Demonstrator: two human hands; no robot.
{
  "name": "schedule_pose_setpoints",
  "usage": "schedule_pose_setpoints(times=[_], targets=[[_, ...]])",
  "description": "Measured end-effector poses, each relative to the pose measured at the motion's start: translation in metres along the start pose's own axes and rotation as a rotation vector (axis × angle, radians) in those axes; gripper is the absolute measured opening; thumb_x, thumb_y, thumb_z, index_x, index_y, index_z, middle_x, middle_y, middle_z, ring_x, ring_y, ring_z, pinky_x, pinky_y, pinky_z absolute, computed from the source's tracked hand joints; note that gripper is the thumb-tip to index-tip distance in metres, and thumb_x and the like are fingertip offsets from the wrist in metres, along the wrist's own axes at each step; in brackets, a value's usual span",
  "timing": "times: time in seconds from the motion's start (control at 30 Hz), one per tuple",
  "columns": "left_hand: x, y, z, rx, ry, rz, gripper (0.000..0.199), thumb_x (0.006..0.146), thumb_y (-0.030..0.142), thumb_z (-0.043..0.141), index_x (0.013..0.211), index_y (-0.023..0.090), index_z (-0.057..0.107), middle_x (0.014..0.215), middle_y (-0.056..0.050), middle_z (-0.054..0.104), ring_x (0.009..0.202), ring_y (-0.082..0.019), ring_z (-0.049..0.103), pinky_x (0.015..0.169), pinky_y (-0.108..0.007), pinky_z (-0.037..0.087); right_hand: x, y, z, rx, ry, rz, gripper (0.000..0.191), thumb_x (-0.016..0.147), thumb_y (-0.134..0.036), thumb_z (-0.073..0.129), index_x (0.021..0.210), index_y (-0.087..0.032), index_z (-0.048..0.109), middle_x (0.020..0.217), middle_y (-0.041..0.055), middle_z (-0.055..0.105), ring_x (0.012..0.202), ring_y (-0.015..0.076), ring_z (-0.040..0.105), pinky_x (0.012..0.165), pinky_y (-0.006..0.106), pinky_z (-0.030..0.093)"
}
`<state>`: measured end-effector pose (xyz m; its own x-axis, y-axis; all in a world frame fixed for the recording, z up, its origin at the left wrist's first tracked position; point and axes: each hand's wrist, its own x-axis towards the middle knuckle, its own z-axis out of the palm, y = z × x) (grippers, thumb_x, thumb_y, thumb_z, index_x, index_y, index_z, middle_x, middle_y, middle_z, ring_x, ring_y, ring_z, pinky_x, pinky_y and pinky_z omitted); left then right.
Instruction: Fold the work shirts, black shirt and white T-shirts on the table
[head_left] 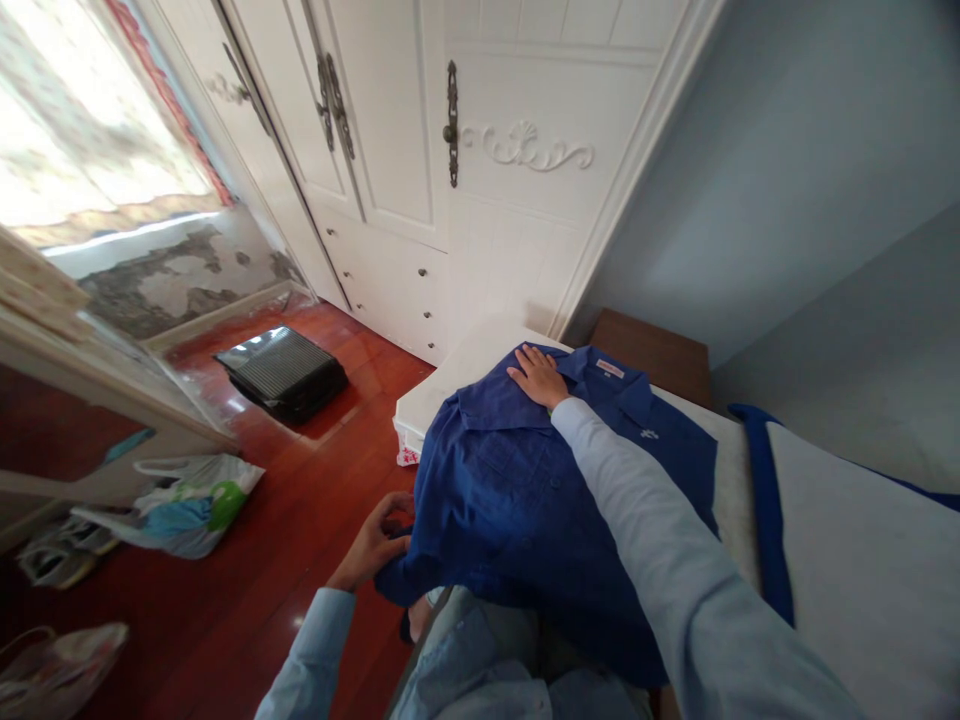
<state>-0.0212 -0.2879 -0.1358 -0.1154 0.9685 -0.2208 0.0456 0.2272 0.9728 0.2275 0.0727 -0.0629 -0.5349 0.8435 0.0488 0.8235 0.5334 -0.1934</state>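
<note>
A blue button-up work shirt [517, 480] lies spread on a pale, white-topped surface [465, 365], its lower part draping toward my lap. My right hand [538, 375] rests flat on the shirt's shoulder beside the collar, fingers spread, palm down. Inside the collar shows a white label [610, 368]; a small pale emblem [649, 434] marks the chest. At the shirt's left edge, my left hand [373, 545] is beside the end of a sleeve [401, 575]. Its fingers are curved with a gap between them and the thumb, which seems to touch the cloth.
A white wardrobe [517, 240] stands behind. On the red floor [315, 500] sit a black ribbed case [285, 370], a plastic bag [187, 510] and shoes [60, 555]. A brown wooden piece [652, 350] and a white, blue-edged cushion-like item [847, 540] are to the right.
</note>
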Motion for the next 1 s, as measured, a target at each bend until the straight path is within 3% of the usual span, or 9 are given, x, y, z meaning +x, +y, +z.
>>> schedule_pose_setpoints(times=[0.17, 0.27, 0.4, 0.53, 0.67, 0.8, 1.0], targets=[[0.005, 0.001, 0.0, 0.127, 0.057, -0.009, 0.03, 0.068, 0.039, 0.08, 0.072, 0.019, 0.058, 0.065, 0.003, 0.056, 0.062, -0.014, 0.053, 0.061, -0.025, 0.042, -0.002, -0.002, -0.003, 0.007, -0.008, 0.006, 0.066, 0.104, -0.053, 0.028, 0.156, -0.013, 0.039, 0.166, 0.0143, 0.031, 0.154, 0.0296, 0.026, 0.124, 0.05, 0.02], [0.007, 0.0, -0.003, 0.18, 0.036, -0.036, 0.029, 0.069, 0.043, 0.077, 0.079, 0.017, 0.068, 0.062, 0.003, 0.054, 0.06, -0.015, 0.05, 0.061, -0.027, 0.04, -0.002, -0.003, -0.003, 0.001, -0.003, 0.007, 0.066, 0.105, -0.053, 0.027, 0.155, -0.013, 0.04, 0.166, 0.0142, 0.031, 0.153, 0.0294, 0.026, 0.124, 0.05, 0.02], [0.009, 0.001, -0.006, 0.254, 0.035, -0.041, 0.043, 0.068, 0.051, 0.079, 0.092, 0.016, 0.077, 0.061, 0.004, 0.048, 0.06, -0.015, 0.047, 0.061, -0.028, 0.038, -0.001, -0.002, -0.002, 0.002, -0.001, 0.007, 0.065, 0.105, -0.052, 0.029, 0.155, -0.012, 0.04, 0.166, 0.0141, 0.031, 0.154, 0.0294, 0.026, 0.124, 0.049, 0.019], [0.013, -0.001, -0.003, 0.378, 0.195, 0.005, 0.051, 0.059, 0.052, 0.085, 0.098, 0.019, 0.08, 0.06, 0.005, 0.046, 0.058, -0.016, 0.047, 0.061, -0.028, 0.039, 0.0, 0.0, 0.001, 0.007, -0.003, 0.011, 0.066, 0.105, -0.053, 0.028, 0.156, -0.013, 0.039, 0.166, 0.0139, 0.03, 0.154, 0.0289, 0.025, 0.124, 0.049, 0.019], [0.018, -0.006, 0.0, 0.428, 0.291, 0.102, 0.033, 0.07, 0.051, 0.077, 0.086, 0.023, 0.082, 0.067, -0.001, 0.061, 0.064, -0.02, 0.055, 0.065, -0.031, 0.044, 0.001, 0.001, 0.003, 0.021, 0.006, 0.006, 0.066, 0.104, -0.053, 0.029, 0.155, -0.013, 0.04, 0.166, 0.0144, 0.03, 0.154, 0.0293, 0.025, 0.124, 0.049, 0.019], [0.016, -0.008, -0.005, 0.338, 0.38, 0.131, 0.027, 0.073, 0.05, 0.075, 0.074, 0.024, 0.08, 0.076, -0.006, 0.069, 0.073, -0.022, 0.062, 0.072, -0.033, 0.049, 0.001, 0.002, 0.004, 0.03, 0.014, 0.002, 0.067, 0.104, -0.055, 0.027, 0.155, -0.013, 0.04, 0.166, 0.0144, 0.031, 0.154, 0.0294, 0.025, 0.124, 0.05, 0.019], [0.005, -0.019, -0.016, -0.115, 0.493, 0.037, 0.029, 0.059, 0.044, 0.088, 0.067, 0.02, 0.074, 0.097, -0.008, 0.072, 0.092, -0.025, 0.067, 0.08, -0.033, 0.053, 0.001, 0.003, 0.004, 0.034, 0.018, -0.001, 0.067, 0.104, -0.056, 0.026, 0.155, -0.014, 0.04, 0.165, 0.0143, 0.032, 0.154, 0.0289, 0.025, 0.124, 0.05, 0.019]])
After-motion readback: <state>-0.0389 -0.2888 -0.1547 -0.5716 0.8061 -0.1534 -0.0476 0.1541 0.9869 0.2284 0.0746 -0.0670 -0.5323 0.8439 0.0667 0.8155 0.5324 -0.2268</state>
